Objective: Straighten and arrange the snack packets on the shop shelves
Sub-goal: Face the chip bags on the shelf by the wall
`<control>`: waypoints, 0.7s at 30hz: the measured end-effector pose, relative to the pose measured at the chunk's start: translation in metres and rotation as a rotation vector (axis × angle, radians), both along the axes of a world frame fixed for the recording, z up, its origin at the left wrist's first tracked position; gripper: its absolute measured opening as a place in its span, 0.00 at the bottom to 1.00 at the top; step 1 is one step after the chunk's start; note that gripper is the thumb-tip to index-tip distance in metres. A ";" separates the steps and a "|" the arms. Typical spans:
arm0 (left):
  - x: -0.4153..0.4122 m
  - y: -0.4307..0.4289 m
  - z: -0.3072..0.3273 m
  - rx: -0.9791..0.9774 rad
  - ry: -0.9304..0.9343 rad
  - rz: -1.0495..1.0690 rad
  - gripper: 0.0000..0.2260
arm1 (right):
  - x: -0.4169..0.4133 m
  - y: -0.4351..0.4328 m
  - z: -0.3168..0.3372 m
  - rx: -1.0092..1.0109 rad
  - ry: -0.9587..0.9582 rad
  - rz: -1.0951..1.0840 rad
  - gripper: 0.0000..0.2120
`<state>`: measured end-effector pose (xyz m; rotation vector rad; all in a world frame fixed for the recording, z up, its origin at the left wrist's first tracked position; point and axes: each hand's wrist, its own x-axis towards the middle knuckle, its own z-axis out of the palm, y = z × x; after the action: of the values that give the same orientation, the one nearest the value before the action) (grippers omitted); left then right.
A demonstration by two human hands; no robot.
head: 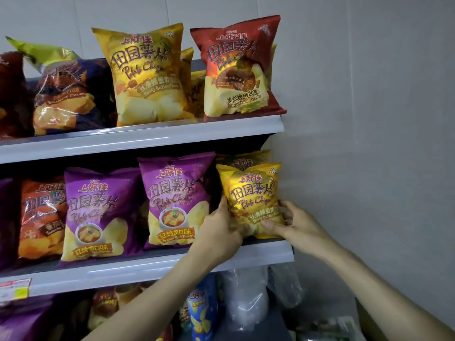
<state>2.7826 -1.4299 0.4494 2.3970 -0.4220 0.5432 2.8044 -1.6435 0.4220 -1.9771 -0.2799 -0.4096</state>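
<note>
A small yellow honey-butter chip packet [253,193] stands upright at the right end of the middle shelf [147,269]. My left hand [222,231] grips its lower left edge, thumb on the front. My right hand [293,223] holds its lower right corner, thumb across the front and fingers behind. Another yellow packet [246,157] stands right behind it. To its left stand two purple braised-pork packets [176,200] [98,212] and an orange tomato packet [40,215].
The top shelf [147,136] carries a red ribs packet [237,67], a yellow packet [147,75], and a leaning barbecue packet [64,89]. A grey wall [369,119] closes the right side. Below are a blue canister [202,308] and clear plastic bags [246,299].
</note>
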 end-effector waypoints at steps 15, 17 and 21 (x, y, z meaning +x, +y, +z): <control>-0.059 0.053 -0.010 0.428 -0.026 0.073 0.25 | -0.100 0.029 0.005 -0.737 -0.358 -0.438 0.27; -0.062 0.066 -0.010 0.430 -0.081 0.100 0.20 | -0.109 0.052 0.003 -0.749 -0.394 -0.426 0.26; -0.073 0.104 -0.011 0.422 -0.138 0.176 0.18 | -0.119 0.107 0.010 -0.851 -0.391 -0.359 0.26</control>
<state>2.7093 -1.3255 0.4381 2.8302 -0.4200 0.7646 2.6859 -1.5363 0.4319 -2.7850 -0.3862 -1.0445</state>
